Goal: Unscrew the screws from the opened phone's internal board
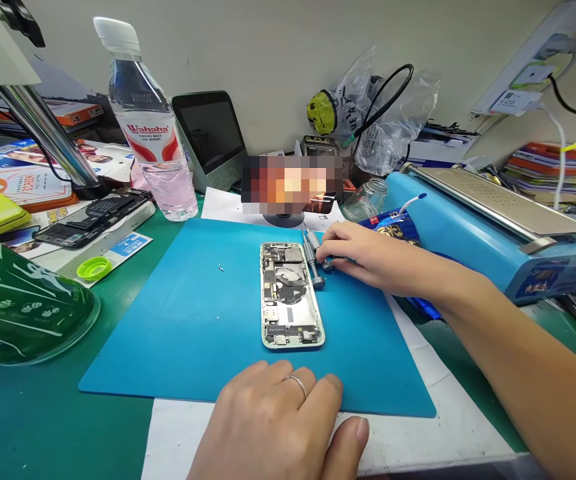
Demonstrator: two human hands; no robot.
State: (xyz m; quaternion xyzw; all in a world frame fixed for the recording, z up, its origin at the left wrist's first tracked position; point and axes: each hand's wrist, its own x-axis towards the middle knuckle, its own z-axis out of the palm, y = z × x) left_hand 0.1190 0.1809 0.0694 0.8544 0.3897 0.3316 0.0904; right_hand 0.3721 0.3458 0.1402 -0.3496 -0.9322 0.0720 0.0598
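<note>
An opened phone [288,300] lies on the blue mat [178,320], its inner parts showing and no battery visible in its silver bay. My left hand [278,420], with a ring on one finger, rests at the mat's near edge below the phone. Its fingers are curled, and nothing shows in them. To the right of the phone, my right hand [363,257] has its thumb and fingers closed around a grey screwdriver [327,265], partly hidden by the fingers. A second grey screwdriver [313,260] lies beside it, close to the phone's edge. Tiny screws [221,268] sit on the mat's left part.
A water bottle [151,133] and a green cup [28,307] stand at the left. Behind the mat are a smart display [211,133], a blurred-out phone screen [291,183] and a glass jar [365,200]. A blue machine [468,227] with a metal plate is at right.
</note>
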